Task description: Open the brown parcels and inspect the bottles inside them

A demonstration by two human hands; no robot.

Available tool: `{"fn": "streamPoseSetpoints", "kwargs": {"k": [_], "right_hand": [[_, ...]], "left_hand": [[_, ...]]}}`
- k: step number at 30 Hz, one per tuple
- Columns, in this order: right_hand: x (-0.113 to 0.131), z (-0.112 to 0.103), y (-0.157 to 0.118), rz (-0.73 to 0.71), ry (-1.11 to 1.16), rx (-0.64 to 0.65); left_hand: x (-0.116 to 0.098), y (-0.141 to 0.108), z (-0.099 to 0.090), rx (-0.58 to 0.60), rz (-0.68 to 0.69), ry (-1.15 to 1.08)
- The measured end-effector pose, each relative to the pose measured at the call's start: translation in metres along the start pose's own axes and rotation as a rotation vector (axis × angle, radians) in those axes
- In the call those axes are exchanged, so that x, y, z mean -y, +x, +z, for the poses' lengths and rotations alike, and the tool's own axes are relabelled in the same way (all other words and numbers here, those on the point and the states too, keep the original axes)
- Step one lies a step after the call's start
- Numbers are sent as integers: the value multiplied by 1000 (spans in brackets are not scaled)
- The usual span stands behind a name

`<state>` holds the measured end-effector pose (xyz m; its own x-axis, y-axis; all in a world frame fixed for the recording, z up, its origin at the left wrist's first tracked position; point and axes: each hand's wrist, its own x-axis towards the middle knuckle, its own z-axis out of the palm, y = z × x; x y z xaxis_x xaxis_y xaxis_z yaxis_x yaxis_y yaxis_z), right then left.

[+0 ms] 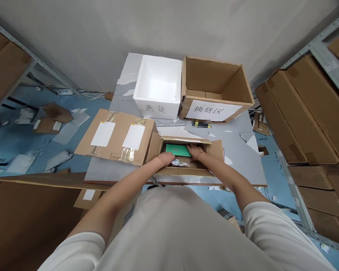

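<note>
An open cardboard carton [183, 171] stands at the table's front edge, its end flaps folded outward. Inside it lies a flat green box [178, 150], along the far wall. My left hand [166, 159] reaches into the carton and is closed at the green box's near left corner, fingertips partly hidden. At the other end, my right hand [195, 151] grips the green box's right edge with bent fingers. A small crumpled packet with a printed pattern [180, 163] lies in the carton close to my left hand.
Left of the carton sits a taped carton [117, 136] with two white labels. Behind stand a white foam box [157, 98] and a large open carton [214, 109] with a handwritten sign. Shelves of cartons [310, 113] flank the right; a big carton [31, 218] is lower left.
</note>
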<state>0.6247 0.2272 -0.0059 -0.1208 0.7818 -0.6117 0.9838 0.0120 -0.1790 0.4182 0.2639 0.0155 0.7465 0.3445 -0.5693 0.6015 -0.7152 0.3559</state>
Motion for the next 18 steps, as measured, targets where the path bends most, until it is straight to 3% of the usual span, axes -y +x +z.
{"fn": "streamPoseSetpoints", "kwargs": {"k": [5,10,11,13,18], "right_hand": [[10,-7,-2,-12,-122,15],[0,-46,-42,-143,-151,-194],[-2,-56,-52,-170,-161,-243],[-4,-74,-69,-207,-168,-310],[-8,-105,-89,-289,-79,-421]], "left_hand": [[-3,-1,-13,110,-75,-18],[-17,-53,-34,125,-60,-243],[-24,-66,-35,108,-8,-278],[-40,-85,-35,-33,76,-222],[-66,-83,-34,-146,-181,89]]}}
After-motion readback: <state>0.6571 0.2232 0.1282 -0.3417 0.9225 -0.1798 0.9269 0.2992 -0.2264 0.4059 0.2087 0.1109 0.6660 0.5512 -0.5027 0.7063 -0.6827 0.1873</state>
